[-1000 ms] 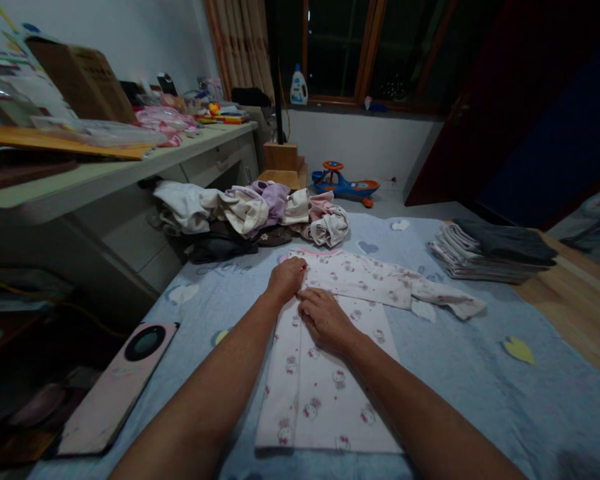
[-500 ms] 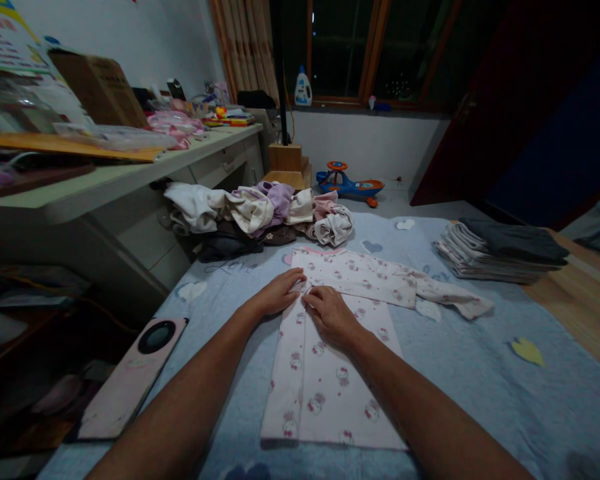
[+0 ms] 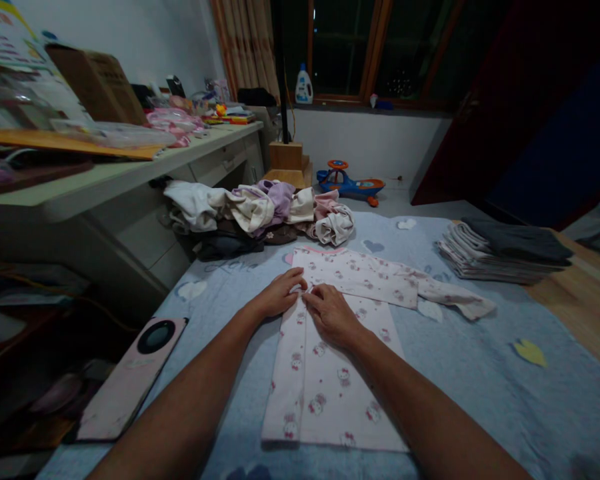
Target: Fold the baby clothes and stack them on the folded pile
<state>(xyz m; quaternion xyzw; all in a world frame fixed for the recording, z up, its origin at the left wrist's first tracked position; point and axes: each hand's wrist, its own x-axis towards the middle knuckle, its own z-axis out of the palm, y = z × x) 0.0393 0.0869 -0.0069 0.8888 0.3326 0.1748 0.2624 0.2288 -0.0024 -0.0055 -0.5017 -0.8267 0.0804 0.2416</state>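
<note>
Two bare hands lie palm-down on a white Hello Kitty-print baby garment (image 3: 337,393), the left hand (image 3: 280,297) and right hand (image 3: 333,315) meeting at its centre. Their fingers sit close together, flat on the cloth, not visibly gripping. Beyond the fingertips, the garment lies on a blue bedsheet (image 3: 485,393) printed "Love", its sleeve (image 3: 455,300) spread rightward. One folded stack (image 3: 495,257) and one heap of clothes (image 3: 260,213) lie ahead.
</note>
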